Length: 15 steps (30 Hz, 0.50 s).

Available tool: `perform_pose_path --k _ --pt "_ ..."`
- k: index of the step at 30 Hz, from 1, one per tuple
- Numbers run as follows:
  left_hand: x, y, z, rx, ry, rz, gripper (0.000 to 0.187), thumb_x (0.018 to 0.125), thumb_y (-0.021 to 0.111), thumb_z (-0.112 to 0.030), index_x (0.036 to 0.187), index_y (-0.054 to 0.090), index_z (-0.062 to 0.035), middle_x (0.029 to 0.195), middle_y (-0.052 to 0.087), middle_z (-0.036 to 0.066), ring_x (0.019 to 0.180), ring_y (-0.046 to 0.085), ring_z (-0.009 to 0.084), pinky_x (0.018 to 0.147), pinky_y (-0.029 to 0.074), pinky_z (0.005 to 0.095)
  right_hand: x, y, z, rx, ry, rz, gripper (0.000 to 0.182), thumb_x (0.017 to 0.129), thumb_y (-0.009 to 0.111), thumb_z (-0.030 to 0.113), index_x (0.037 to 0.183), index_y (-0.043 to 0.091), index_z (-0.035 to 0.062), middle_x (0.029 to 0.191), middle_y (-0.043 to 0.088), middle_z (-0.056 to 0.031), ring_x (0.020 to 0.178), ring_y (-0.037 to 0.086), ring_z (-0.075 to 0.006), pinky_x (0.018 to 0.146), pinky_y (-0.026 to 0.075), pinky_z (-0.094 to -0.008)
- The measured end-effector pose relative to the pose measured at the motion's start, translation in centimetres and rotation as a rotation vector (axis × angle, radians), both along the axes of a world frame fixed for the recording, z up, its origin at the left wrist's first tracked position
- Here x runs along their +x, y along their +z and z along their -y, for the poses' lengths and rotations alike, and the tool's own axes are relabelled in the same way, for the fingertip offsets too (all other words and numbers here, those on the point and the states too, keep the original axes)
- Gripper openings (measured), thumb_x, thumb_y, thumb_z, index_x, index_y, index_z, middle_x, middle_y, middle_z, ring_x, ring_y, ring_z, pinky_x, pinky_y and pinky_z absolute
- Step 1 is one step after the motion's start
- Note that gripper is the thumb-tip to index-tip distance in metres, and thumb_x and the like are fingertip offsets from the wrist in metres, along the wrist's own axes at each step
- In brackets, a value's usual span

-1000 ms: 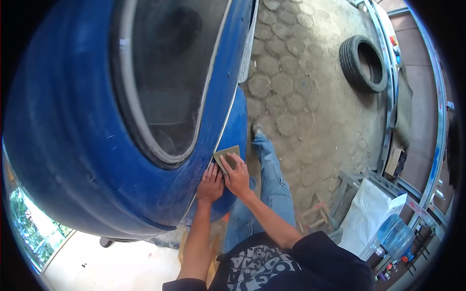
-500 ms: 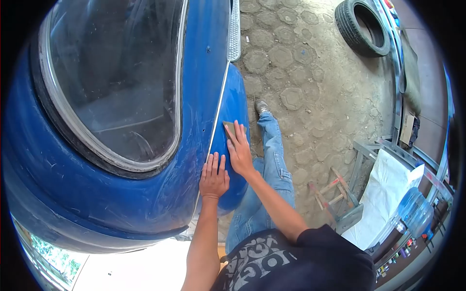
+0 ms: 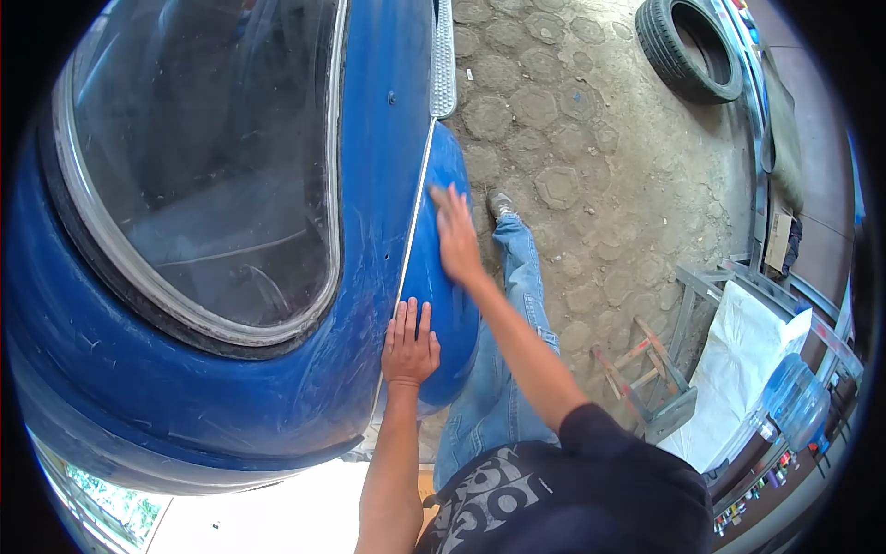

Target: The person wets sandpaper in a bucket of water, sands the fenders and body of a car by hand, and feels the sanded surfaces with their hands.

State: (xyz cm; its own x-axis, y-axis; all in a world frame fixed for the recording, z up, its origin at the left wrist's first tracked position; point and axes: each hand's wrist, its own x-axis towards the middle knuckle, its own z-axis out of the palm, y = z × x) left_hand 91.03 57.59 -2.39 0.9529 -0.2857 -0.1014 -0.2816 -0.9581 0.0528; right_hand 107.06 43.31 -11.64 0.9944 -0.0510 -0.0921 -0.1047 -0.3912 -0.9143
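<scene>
A blue car fender [image 3: 449, 159] bulges beside the car body [image 3: 374, 212], with a thin pale seam between them. My right hand [image 3: 459, 242], blurred by motion, lies over the upper part of the fender. Under its fingers is a brownish piece of sandpaper [image 3: 437, 195], mostly covered and pressed to the paint. Lower down, my left hand [image 3: 411, 351] rests flat across the seam and the fender, fingers stretched out and holding nothing.
To the left is the car's rear side window [image 3: 212, 175] in its metal trim. A ribbed running board [image 3: 444, 65] ends above the fender. On the paved dirt floor are a tire [image 3: 688, 55], a small wooden stool [image 3: 637, 365], a white sheet [image 3: 729, 379] and a water jug [image 3: 796, 397].
My right hand has slid up along the fender with the sandpaper. My left hand stays at almost the same place. The view has shifted slightly.
</scene>
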Motion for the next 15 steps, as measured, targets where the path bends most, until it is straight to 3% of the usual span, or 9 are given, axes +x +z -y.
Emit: perform_pose_path --k 2,5,8,11,14,15 --pt "0.2 0.1 0.1 0.014 -0.002 0.002 0.056 0.094 0.048 -0.029 0.148 0.049 -0.0157 0.153 0.046 0.010 0.143 0.042 0.0254 0.118 0.030 0.0415 6.4 -3.5 0.8 0.167 -0.191 -0.377 0.043 0.107 0.038 0.027 0.148 0.049 0.0219 0.159 0.033 -0.0226 0.148 0.024 -0.0481 0.122 0.022 -0.0483" --pt "-0.2 0.3 -0.3 0.023 -0.010 -0.002 0.056 0.094 0.049 -0.029 0.148 0.050 -0.0152 0.153 0.046 0.010 0.143 0.042 0.0264 0.117 0.030 0.0420 5.4 -4.8 0.1 0.019 -0.078 -0.166 0.043 0.107 0.038 0.027 0.148 0.049 0.0231 0.161 0.030 -0.0223 0.148 0.022 -0.0484 0.122 0.021 -0.0495" --pt "-0.2 0.2 -0.1 0.022 -0.015 -0.002 0.055 0.093 0.050 -0.028 0.147 0.051 -0.0146 0.153 0.046 0.011 0.142 0.042 0.0280 0.117 0.031 0.0429 -4.6 2.0 0.7 0.103 -0.043 -0.293 0.048 0.108 0.034 0.030 0.155 0.039 0.0255 0.166 0.021 -0.0184 0.151 0.018 -0.0450 0.123 0.019 -0.0488" --pt "0.3 -0.3 -0.1 0.038 -0.022 0.021 0.054 0.093 0.049 -0.028 0.146 0.052 -0.0148 0.153 0.047 0.011 0.142 0.043 0.0282 0.116 0.031 0.0430 -7.2 -3.8 0.8 0.262 -0.253 -0.420 0.049 0.109 0.030 0.035 0.156 0.039 0.0230 0.166 0.021 -0.0176 0.152 0.019 -0.0418 0.123 0.019 -0.0464" --pt "-0.2 0.1 -0.1 0.083 -0.016 0.028 0.053 0.095 0.046 -0.030 0.145 0.054 -0.0168 0.151 0.049 0.010 0.140 0.046 0.0261 0.117 0.030 0.0415 2.8 -8.4 4.3 0.780 -0.351 -1.002 0.051 0.110 0.025 0.037 0.157 0.035 0.0201 0.165 0.023 -0.0184 0.152 0.018 -0.0413 0.124 0.019 -0.0428" --pt "-0.1 -0.1 0.0 0.087 -0.017 0.036 0.053 0.094 0.046 -0.031 0.145 0.054 -0.0167 0.151 0.050 0.010 0.140 0.046 0.0264 0.117 0.031 0.0415 3.4 -8.4 3.7 0.637 -0.322 -0.826 0.051 0.110 0.025 0.038 0.157 0.036 0.0206 0.165 0.023 -0.0182 0.152 0.018 -0.0411 0.124 0.019 -0.0426"
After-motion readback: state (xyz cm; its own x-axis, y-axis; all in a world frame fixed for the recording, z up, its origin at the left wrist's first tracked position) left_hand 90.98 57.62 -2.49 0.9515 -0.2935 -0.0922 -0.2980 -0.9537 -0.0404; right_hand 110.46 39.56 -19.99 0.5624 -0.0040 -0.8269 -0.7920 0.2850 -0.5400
